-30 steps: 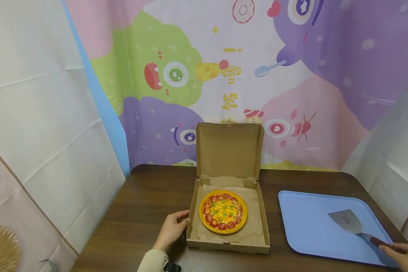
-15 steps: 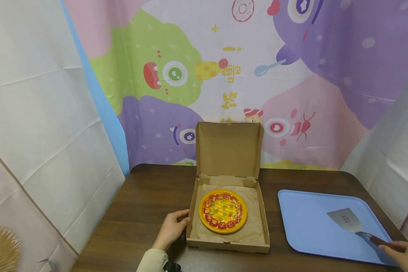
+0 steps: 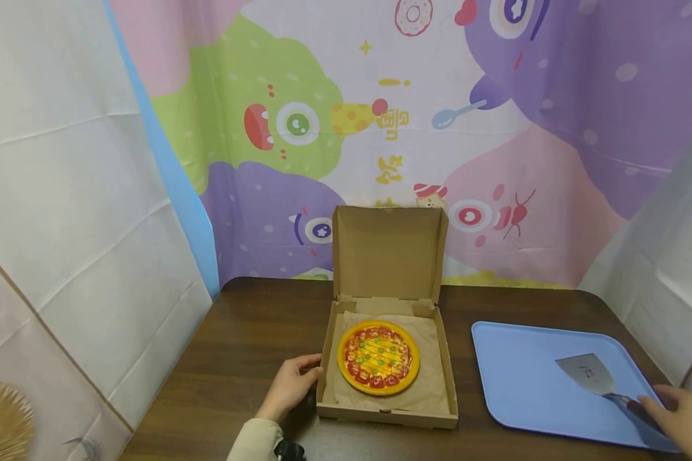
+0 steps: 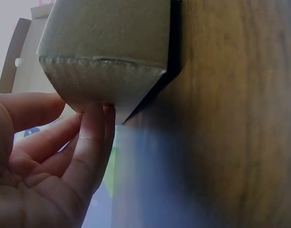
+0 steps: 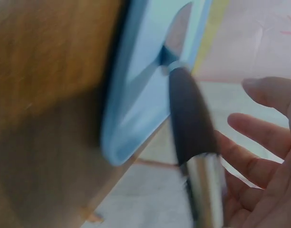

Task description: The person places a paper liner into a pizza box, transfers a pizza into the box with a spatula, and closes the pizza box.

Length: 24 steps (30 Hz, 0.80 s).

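An open cardboard pizza box (image 3: pixel 450 378) holds a toy-like pizza (image 3: pixel 378 358) with a yellow rim, lying on brown paper (image 3: pixel 432 384). My left hand (image 3: pixel 291 387) touches the box's left side wall; in the left wrist view its fingertips (image 4: pixel 92 114) rest against the cardboard, the thumb near the edge. On the right, a metal spatula (image 3: pixel 591 374) with a dark wooden handle (image 5: pixel 190 116) lies on the blue tray (image 3: pixel 519 378), its handle crossing the near right rim. My right hand (image 3: pixel 683 416) is beside the handle, fingers spread and apart from it in the right wrist view.
The box lid (image 3: pixel 389 253) stands upright in front of a cartoon-printed curtain (image 3: pixel 409 147) behind the dark wooden table (image 3: pixel 254 326). White panels rise at both sides. A straw-coloured woven object (image 3: pixel 2 419) shows at the lower left.
My right hand has let go of the spatula handle and spread its fingers. The spatula stays on the tray; my left hand and the pizza box keep their places.
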Each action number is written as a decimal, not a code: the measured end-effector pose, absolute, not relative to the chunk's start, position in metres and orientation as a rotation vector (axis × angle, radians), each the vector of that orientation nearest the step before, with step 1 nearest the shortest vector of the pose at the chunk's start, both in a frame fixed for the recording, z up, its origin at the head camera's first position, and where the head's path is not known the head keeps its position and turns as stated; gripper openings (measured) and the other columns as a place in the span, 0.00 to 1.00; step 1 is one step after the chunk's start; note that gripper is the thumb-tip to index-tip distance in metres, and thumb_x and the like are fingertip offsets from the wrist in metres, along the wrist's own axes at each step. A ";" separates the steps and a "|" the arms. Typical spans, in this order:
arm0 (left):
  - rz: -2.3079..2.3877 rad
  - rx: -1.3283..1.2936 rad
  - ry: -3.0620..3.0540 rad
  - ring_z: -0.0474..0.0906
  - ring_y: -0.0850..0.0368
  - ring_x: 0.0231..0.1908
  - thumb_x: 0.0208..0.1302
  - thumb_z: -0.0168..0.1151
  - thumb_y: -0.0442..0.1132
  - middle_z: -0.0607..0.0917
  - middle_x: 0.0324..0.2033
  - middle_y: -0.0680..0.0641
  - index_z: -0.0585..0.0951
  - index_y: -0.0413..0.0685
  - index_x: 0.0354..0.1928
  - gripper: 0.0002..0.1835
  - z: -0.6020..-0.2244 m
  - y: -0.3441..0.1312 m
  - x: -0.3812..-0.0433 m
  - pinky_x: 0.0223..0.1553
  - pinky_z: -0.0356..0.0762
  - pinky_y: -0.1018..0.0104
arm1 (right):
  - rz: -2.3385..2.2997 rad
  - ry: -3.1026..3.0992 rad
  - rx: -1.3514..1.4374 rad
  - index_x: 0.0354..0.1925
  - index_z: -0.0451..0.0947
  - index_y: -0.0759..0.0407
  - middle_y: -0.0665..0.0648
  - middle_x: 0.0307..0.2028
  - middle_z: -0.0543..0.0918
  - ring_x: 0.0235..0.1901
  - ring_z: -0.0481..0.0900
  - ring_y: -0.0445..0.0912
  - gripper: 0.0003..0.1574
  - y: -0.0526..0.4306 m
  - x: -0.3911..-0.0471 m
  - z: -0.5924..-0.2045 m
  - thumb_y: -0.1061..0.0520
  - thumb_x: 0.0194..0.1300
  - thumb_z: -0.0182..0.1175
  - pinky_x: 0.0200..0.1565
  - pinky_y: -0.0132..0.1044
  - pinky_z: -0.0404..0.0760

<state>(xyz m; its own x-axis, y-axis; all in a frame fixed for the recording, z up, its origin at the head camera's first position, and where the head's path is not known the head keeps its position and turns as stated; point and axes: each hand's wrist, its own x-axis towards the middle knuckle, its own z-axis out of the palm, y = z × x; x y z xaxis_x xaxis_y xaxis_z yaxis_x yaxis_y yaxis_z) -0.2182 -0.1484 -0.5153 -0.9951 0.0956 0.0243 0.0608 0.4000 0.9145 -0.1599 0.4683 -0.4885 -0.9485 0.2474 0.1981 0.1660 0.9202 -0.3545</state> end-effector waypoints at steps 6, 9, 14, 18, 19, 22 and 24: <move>1.720 0.086 2.587 0.84 0.48 0.40 0.68 0.57 0.34 0.84 0.49 0.31 0.77 0.27 0.56 0.19 -0.507 -0.150 -0.223 0.37 0.83 0.60 | 0.453 -2.825 -0.228 0.47 0.75 0.80 0.78 0.35 0.82 0.32 0.79 0.71 0.29 0.444 -0.174 -0.465 0.51 0.67 0.57 0.32 0.60 0.75; 1.693 0.086 2.630 0.83 0.49 0.40 0.69 0.56 0.35 0.84 0.48 0.33 0.77 0.28 0.57 0.19 -0.500 -0.152 -0.228 0.37 0.83 0.61 | 0.524 -2.793 -0.159 0.51 0.77 0.75 0.79 0.41 0.81 0.38 0.78 0.74 0.28 0.426 -0.183 -0.456 0.49 0.70 0.53 0.31 0.60 0.73; 1.616 0.153 2.793 0.83 0.43 0.47 0.70 0.56 0.37 0.85 0.50 0.35 0.79 0.31 0.56 0.19 -0.487 -0.156 -0.242 0.47 0.81 0.53 | 0.691 -2.716 -0.061 0.56 0.76 0.71 0.81 0.52 0.76 0.47 0.74 0.78 0.27 0.388 -0.204 -0.452 0.51 0.74 0.49 0.37 0.63 0.73; 1.609 0.156 2.849 0.78 0.38 0.56 0.71 0.56 0.38 0.82 0.55 0.34 0.73 0.32 0.63 0.23 -0.479 -0.158 -0.257 0.59 0.74 0.45 | 0.842 -2.669 -0.003 0.60 0.74 0.69 0.77 0.53 0.79 0.49 0.77 0.71 0.28 0.352 -0.225 -0.451 0.49 0.76 0.45 0.39 0.55 0.76; 1.611 0.146 2.845 0.77 0.37 0.58 0.71 0.56 0.39 0.80 0.57 0.33 0.70 0.32 0.65 0.25 -0.477 -0.159 -0.261 0.60 0.73 0.44 | 0.886 -2.659 0.014 0.61 0.73 0.69 0.76 0.53 0.79 0.49 0.78 0.70 0.29 0.343 -0.230 -0.451 0.49 0.77 0.45 0.40 0.54 0.77; 1.601 0.123 2.814 0.72 0.32 0.61 0.71 0.56 0.41 0.73 0.64 0.31 0.61 0.34 0.71 0.32 -0.473 -0.158 -0.272 0.62 0.70 0.42 | 1.014 -2.641 0.064 0.64 0.70 0.69 0.74 0.55 0.79 0.53 0.77 0.68 0.31 0.319 -0.247 -0.451 0.47 0.78 0.44 0.46 0.55 0.77; 1.602 0.120 2.777 0.68 0.30 0.64 0.71 0.56 0.43 0.67 0.68 0.30 0.57 0.35 0.74 0.36 -0.471 -0.158 -0.280 0.64 0.67 0.41 | 1.105 -2.636 0.093 0.66 0.67 0.69 0.73 0.58 0.77 0.58 0.74 0.68 0.33 0.304 -0.258 -0.450 0.46 0.78 0.43 0.53 0.59 0.75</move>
